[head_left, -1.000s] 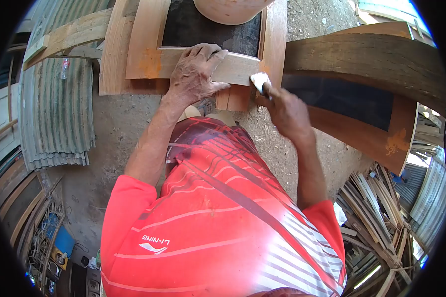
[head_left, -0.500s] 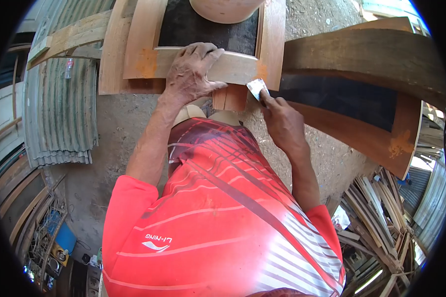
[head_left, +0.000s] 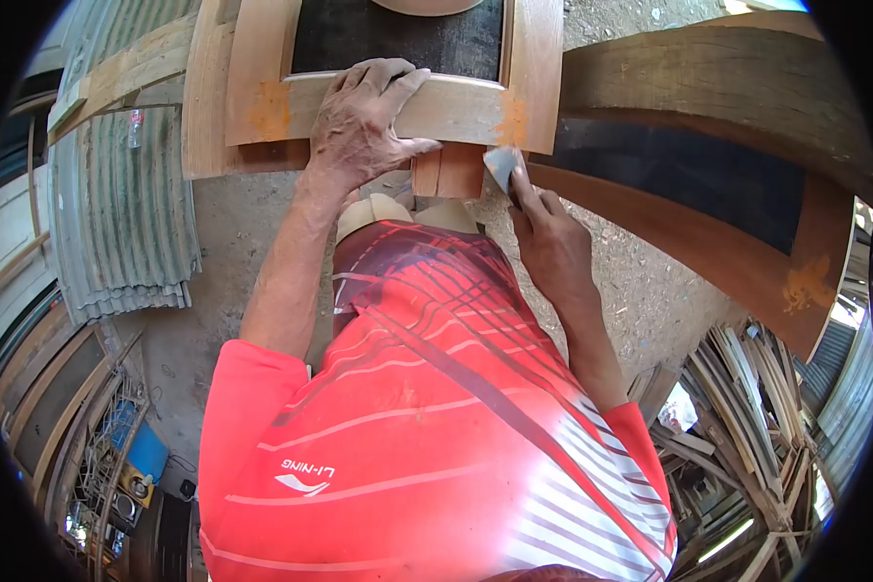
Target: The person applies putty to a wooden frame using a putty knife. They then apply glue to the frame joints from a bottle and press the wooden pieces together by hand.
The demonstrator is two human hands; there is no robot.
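Observation:
A wooden panel door (head_left: 436, 112) with a dark centre and orange patches at its lower corners lies in front of me. My left hand (head_left: 364, 126) grips its bottom rail, fingers bent over the upper side and thumb along the lower edge. Just below the right corner patch (head_left: 512, 118), my right hand (head_left: 550, 233) pinches a small grey piece of sandpaper (head_left: 500, 167), apart from the rail or barely touching its edge; I cannot tell which. A reddish wood block (head_left: 446, 173) shows beneath the rail.
A pale round container (head_left: 427, 5) stands on the door. To the right are a thick plank (head_left: 689, 87) and another dark-centred panel (head_left: 689, 184). Corrugated sheets (head_left: 145, 213) lie at left, scrap wood (head_left: 747, 417) at lower right.
My right hand has drawn slightly down from the rail's corner, and the sandpaper has turned from its pale face to a grey one. My left hand keeps its hold.

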